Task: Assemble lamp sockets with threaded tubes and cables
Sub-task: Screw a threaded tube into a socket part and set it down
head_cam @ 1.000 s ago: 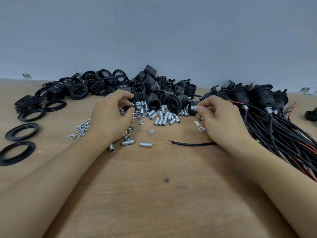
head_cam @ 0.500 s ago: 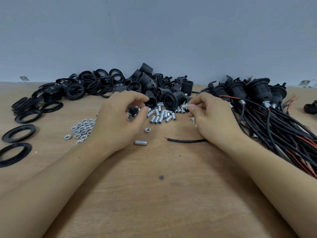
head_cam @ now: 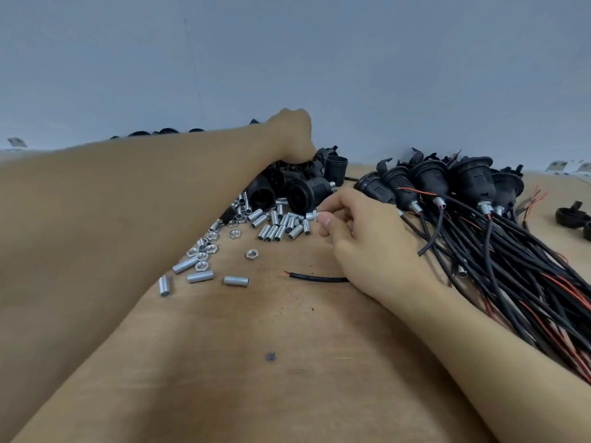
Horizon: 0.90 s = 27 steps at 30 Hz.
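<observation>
Tube point(head_cam: 311, 215), small and silver, sits pinched in the fingertips of the right hand point(head_cam: 361, 238), just beside a heap of more tubes point(head_cam: 281, 227) on the wooden counter point(head_cam: 256, 362). Behind them lie black sockets point(head_cam: 307, 193). The left hand point(head_cam: 292, 135) reaches over into that pile, its fingers hidden, so I cannot tell its grip. Finished sockets with cables point(head_cam: 479, 238) lie to the right.

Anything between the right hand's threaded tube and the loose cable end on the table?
Nothing visible. The right hand pinches a threaded tube; the loose cable lies on bare table just below it, its end exposed.
</observation>
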Each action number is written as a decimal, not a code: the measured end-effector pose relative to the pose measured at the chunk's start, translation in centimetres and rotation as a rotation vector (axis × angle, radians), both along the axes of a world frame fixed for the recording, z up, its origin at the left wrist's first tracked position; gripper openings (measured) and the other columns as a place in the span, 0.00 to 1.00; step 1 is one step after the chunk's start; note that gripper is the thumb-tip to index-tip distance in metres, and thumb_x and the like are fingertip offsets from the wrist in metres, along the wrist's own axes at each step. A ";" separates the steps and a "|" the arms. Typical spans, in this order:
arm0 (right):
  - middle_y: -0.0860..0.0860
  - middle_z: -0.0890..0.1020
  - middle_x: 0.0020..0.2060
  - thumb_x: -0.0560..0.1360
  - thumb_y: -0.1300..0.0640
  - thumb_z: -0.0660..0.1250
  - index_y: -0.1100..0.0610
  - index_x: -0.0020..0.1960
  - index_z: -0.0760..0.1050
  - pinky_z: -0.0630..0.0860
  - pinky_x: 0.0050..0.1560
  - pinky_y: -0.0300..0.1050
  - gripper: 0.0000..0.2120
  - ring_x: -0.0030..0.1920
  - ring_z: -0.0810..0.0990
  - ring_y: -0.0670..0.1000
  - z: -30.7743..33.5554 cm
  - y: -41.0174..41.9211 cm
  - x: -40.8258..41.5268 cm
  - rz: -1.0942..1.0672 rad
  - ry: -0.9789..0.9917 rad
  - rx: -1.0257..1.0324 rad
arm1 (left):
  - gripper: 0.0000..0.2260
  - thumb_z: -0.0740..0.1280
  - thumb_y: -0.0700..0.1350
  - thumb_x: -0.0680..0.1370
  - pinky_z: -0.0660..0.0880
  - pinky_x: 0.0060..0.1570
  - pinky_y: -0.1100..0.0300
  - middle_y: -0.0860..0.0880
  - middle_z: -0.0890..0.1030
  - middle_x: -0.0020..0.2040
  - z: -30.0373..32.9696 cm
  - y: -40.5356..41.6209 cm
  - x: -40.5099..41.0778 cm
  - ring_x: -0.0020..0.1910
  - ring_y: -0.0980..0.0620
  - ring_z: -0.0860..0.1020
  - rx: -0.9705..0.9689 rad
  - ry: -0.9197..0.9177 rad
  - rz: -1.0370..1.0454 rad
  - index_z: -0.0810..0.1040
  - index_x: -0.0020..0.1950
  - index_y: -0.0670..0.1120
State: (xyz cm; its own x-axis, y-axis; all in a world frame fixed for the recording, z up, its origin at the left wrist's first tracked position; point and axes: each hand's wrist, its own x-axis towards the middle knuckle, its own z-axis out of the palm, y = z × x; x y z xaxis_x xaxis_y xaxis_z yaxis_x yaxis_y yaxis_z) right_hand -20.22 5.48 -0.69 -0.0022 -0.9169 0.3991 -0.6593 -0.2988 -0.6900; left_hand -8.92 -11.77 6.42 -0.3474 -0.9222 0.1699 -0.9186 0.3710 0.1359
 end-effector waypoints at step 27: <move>0.45 0.82 0.33 0.79 0.57 0.65 0.49 0.46 0.77 0.78 0.42 0.46 0.05 0.37 0.80 0.44 0.4 -0.1 -0.6 -0.026 0.001 -0.005 | 0.10 0.68 0.40 0.77 0.78 0.59 0.50 0.44 0.82 0.57 -1.3 0.2 -1.3 0.57 0.44 0.79 0.120 -0.006 -0.059 0.81 0.58 0.44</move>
